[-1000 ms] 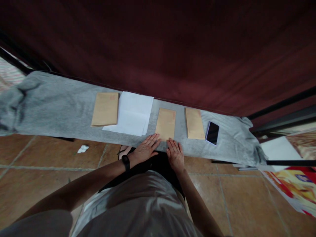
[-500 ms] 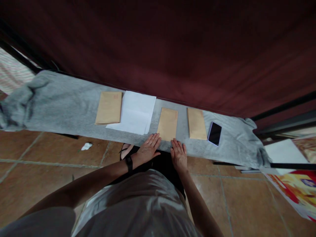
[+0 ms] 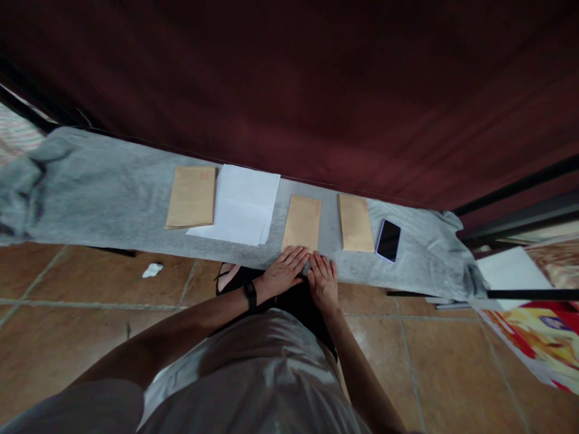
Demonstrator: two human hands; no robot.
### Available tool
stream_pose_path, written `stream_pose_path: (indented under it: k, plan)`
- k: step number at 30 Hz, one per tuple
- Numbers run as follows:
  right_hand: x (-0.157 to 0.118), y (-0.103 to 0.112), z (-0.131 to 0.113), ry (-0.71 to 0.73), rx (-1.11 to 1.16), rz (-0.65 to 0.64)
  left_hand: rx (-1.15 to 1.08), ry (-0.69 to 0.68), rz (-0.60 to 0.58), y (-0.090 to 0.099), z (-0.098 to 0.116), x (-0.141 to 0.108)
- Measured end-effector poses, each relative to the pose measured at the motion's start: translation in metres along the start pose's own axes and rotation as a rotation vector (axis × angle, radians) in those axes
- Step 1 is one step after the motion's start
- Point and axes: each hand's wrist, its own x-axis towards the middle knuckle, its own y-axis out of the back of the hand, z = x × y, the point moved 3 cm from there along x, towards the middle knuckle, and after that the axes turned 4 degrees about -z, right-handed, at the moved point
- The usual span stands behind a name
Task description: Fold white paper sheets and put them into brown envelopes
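Observation:
A brown paper envelope (image 3: 302,222) lies flat on the grey cloth in front of me. My left hand (image 3: 284,271) rests flat on the envelope's near edge, fingers stretched out, a dark band on the wrist. Close beside it, my right hand (image 3: 322,278) lies with straight fingers at the envelope's near right corner. Neither hand grips anything. To the right is another stack of brown envelopes (image 3: 356,223). Left of centre, several sheets of white paper (image 3: 246,205) lie partly under or against a thicker stack of brown envelopes (image 3: 192,198).
A phone (image 3: 388,241) with a purple edge lies at the right on the cloth-covered narrow table (image 3: 113,199). A dark red curtain (image 3: 289,90) hangs behind. Below are the tiled floor, a crumpled white scrap (image 3: 152,270) and a colourful printed box or bag (image 3: 540,337).
My left hand has slid to the right along the envelope's near edge, close to my right hand. The view has shifted slightly, so the things on the table appear further left.

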Motion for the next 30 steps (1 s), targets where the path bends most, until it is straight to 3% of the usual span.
stream_pose_path:
  k: [14, 30]
  plan:
    - [0.001, 0.002, -0.001, -0.023, 0.008, -0.006, 0.033, 0.018, 0.0, 0.0, -0.021, -0.023]
    - [-0.005, 0.006, 0.007, -0.074, 0.034, 0.036, -0.002, 0.116, 0.042, 0.0, -0.031, -0.04]
